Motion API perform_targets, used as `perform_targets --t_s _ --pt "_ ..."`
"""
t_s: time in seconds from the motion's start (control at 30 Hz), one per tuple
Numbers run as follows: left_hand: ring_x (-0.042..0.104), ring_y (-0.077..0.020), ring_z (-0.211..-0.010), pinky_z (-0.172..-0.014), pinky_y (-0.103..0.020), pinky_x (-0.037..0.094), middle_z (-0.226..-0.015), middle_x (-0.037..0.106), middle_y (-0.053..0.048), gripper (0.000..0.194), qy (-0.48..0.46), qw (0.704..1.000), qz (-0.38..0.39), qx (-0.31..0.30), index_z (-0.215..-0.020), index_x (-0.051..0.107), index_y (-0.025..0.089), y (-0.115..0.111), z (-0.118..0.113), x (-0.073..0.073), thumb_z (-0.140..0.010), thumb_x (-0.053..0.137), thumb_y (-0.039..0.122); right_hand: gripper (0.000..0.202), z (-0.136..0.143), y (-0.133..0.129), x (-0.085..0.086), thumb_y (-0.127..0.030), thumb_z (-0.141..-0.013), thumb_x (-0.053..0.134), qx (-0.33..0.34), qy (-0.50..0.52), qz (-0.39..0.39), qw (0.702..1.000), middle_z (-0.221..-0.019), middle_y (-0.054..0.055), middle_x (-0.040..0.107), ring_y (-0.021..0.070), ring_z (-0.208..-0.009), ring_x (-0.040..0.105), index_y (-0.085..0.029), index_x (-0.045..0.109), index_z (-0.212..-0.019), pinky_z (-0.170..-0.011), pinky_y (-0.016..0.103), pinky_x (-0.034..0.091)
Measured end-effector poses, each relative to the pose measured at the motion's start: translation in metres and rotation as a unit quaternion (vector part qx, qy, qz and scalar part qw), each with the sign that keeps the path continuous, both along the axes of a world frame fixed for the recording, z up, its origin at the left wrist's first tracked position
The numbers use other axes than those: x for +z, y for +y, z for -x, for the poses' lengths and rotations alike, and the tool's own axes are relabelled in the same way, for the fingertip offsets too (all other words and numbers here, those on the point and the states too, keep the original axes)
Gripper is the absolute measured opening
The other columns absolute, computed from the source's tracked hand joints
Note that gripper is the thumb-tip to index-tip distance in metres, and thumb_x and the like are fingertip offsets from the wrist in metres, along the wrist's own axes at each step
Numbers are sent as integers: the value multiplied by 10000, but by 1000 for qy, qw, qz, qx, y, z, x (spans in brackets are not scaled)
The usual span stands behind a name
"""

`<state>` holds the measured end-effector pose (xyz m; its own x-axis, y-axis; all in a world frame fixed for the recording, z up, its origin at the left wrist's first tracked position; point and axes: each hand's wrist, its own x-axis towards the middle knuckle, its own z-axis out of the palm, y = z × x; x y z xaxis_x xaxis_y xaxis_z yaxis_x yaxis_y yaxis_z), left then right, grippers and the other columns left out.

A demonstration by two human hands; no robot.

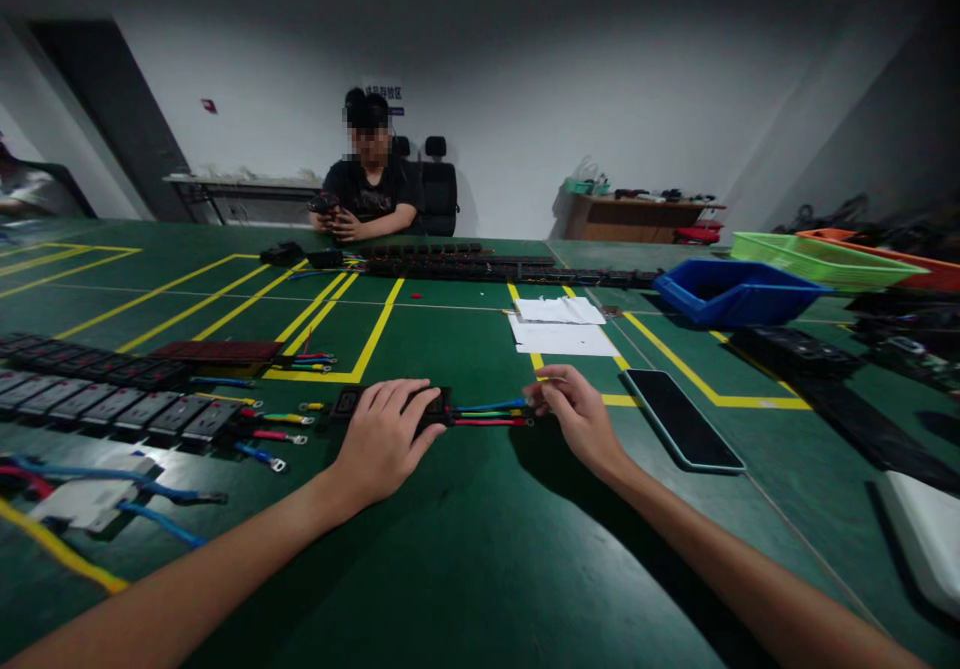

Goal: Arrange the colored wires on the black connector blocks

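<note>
My left hand [390, 429] rests over a black socket block [346, 402], its fingers wrapped across the top and thumb along the near side. From the block's right end run blue, green-yellow and red wires [484, 413], lying roughly parallel above the green tabletop. At their far ends, my right hand [574, 414] has thumb and fingers closed around the tip of the blue wire [499, 406]. The red wire's ring terminal [529, 422] lies just below those fingertips. A short yellow-green lead with a ring terminal [306, 407] sticks out on the block's left.
Rows of socket strips [112, 404] with lugged wires lie left. A phone [682, 419] is right of my right hand, with white papers [562, 334] beyond. Blue [739, 294] and green bins [825, 261] stand right. Across the table sits a person [371, 189] holding a dark object.
</note>
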<state>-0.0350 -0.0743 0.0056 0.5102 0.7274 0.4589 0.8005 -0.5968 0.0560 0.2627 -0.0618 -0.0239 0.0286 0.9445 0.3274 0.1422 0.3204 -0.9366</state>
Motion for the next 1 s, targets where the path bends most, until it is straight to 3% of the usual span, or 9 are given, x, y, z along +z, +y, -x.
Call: perform_targets --t_s 0.17,0.3,0.4,0.53,0.8,1.0 --pt "556 -298 -1265 -1075 -526 428 -1380 618 -104 433 2 1000 9 3 -1375 584 210 0 0 0 -1008 543 436 249 1 -3 3 -391 -931 601 -17 -66 -38 997 -1103 96 726 234 -984 693 -211 628 -1100 -851 386 547" --pt "551 -295 -1265 -1073 -521 425 -1379 613 -103 431 4 1000 12 3 -1385 575 213 1 0 -1 -1013 539 427 196 1 -7 7 -362 -954 559 -100 -209 -98 968 -858 53 696 213 -811 637 -198 663 -926 -745 349 471" --pt "545 -295 -1261 -1066 -519 423 -1373 610 -103 423 4 1000 12 4 -1385 572 216 1 1 -2 -1013 545 416 335 2 -9 7 -373 -994 511 -103 -327 -118 932 -697 35 628 205 -706 557 -205 640 -735 -676 343 382" --pt "533 -301 -1250 -1049 -514 424 -1353 603 -111 411 -2 1000 -1 16 -1380 572 211 0 3 -4 -1012 555 392 347 5 -8 5 -369 -1021 504 -99 -422 -92 897 -771 57 662 222 -767 567 -202 701 -788 -689 343 353" --pt "534 -309 -1235 -1033 -508 433 -1343 599 -118 395 -16 999 -27 13 -1358 584 209 0 3 -5 -997 584 372 289 6 -7 5 -342 -1011 519 -111 -464 -67 876 -866 81 686 246 -832 590 -190 752 -933 -724 355 388" --pt "533 -311 -1239 -1038 -512 433 -1341 599 -123 392 -17 999 -35 10 -1361 576 214 0 4 -6 -1002 573 372 287 3 -4 2 -349 -983 525 -99 -380 -72 917 -817 69 678 228 -793 607 -191 723 -849 -717 345 433"
